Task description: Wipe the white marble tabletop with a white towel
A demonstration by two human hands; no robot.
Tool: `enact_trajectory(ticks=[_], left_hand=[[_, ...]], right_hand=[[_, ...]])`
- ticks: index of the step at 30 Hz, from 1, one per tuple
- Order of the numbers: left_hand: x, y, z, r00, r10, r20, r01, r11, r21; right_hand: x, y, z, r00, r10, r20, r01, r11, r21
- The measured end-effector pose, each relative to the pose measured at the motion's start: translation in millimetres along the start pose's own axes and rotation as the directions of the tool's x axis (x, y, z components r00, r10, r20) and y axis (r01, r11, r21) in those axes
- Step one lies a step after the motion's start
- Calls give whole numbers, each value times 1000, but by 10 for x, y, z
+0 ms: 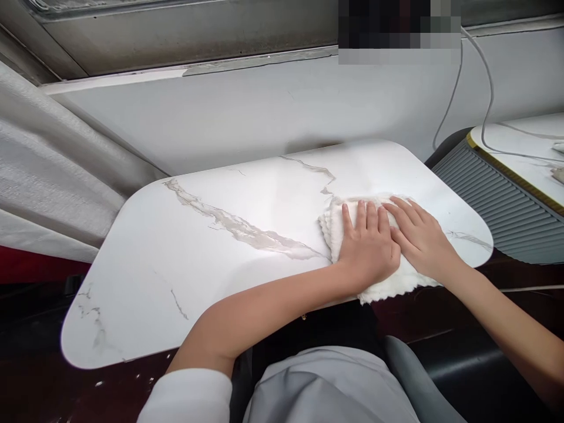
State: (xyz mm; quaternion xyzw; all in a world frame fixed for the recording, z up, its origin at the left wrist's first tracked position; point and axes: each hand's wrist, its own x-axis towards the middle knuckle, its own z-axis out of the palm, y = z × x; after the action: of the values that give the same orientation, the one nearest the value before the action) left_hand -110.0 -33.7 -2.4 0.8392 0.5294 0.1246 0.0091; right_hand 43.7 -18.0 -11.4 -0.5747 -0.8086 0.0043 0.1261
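A white folded cloth (335,226) with scalloped edges lies on the right part of a white marble-patterned table (198,264), its near corner hanging over the table's front edge. My left hand (368,247) lies flat on the cloth, fingers stretched out and together. My right hand (418,235) rests flat beside it on the cloth, its fingers overlapping the left hand's fingers slightly. Neither hand grips anything.
A grey-white wall (264,111) runs behind the table. A curtain (48,170) hangs at the left. At the right stands a ribbed grey unit (497,205) with a white top and white cables (484,88). A dark seat (462,364) lies below.
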Motion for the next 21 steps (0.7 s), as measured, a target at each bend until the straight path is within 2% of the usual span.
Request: enact_trajectory(ticks=[4,8,10,15,18,21], left_hand=[[273,-288,4,999,-51,15,51,997,-59],[569,-674,5,985,-170,-23,167,983,-75],[713,-878,5,976,-214,-41,212,976,-59],[1069,-1348,5,973,-228,-33,227,973,-35],[1259,-1524,16,969,-243,-32,243,970,-21],[1422,-1589,42,959,-277,-55,277,961,-11]], right_hand=[[414,30,131,1000,-9,-21,9,1000,-7],[953,-5,296,998,-61,-6,61,998,-14],[1227,-67,362,999,-44,7,44,999,-12],[1806,-232,452,1000,-2,-2,2,999,51],[2063,-237,459,1000,-16,22,14,996,93],[2250,-184,436,996,-58,67,51,993,106]])
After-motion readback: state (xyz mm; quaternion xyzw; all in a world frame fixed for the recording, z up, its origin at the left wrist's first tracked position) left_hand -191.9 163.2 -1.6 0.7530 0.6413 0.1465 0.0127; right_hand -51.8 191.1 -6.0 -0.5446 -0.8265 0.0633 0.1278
